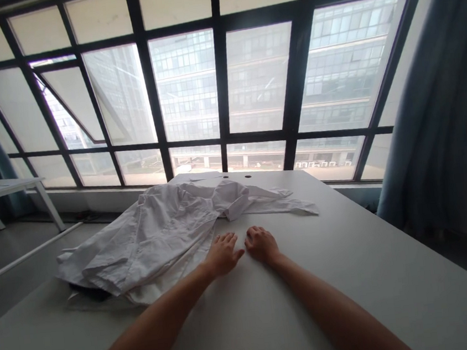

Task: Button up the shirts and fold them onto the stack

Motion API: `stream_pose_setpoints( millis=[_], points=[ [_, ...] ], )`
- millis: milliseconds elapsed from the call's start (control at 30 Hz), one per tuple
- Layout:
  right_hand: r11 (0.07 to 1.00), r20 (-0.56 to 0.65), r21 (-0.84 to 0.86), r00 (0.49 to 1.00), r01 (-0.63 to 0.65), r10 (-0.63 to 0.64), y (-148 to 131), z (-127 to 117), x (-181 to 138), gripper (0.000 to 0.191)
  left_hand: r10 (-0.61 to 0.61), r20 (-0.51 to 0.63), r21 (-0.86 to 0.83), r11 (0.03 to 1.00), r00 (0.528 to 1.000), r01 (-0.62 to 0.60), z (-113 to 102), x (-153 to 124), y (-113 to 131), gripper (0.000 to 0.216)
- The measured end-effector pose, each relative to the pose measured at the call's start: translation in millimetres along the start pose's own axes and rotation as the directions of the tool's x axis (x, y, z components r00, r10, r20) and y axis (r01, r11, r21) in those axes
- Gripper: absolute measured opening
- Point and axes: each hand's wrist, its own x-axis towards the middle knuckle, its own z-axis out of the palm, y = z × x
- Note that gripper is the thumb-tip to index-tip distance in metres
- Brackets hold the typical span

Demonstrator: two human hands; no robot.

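Observation:
A crumpled white cloth garment, likely a long-sleeved shirt (152, 239), lies in a loose heap on the white table (311, 278). One sleeve (280, 205) stretches to the right along the far side. My left hand (223, 255) rests palm down on the tabletop, its fingers beside the heap's near edge. Close to it, my right hand (261, 244) lies palm down on the bare surface, just below the sleeve and not touching it. A dark flat object (91, 293) is partly hidden under the garment's lower left edge.
The table's far end has several small round holes, including one (247, 176), and stands against a wide window frame (220, 87). Blue curtains (432, 120) hang at the right. A second white table (1, 188) stands at the far left.

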Motion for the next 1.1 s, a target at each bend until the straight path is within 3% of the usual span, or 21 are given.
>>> stream_pose_setpoints(
  millis=[167, 333, 1100],
  points=[
    [1.0, -0.019, 0.012, 1.0, 0.005, -0.005, 1.1, -3.4, -0.6, 0.021, -0.118, 0.071, 0.0, 0.993, 0.99, 0.119, 14.6, 19.1, -0.5, 0.05],
    [0.999, -0.036, 0.043, 0.999, 0.02, -0.018, 5.6, 2.2, 2.6, 0.019, -0.085, 0.05, -0.001, 0.996, 0.995, 0.086, 19.9, 20.4, -10.0, 0.048],
    [0.999, 0.013, -0.033, 1.0, 0.025, -0.025, 4.9, 5.0, 7.5, 0.02, -0.089, 0.053, -0.003, 0.996, 0.995, 0.089, 13.7, 12.1, -4.0, 0.047]
  ],
)
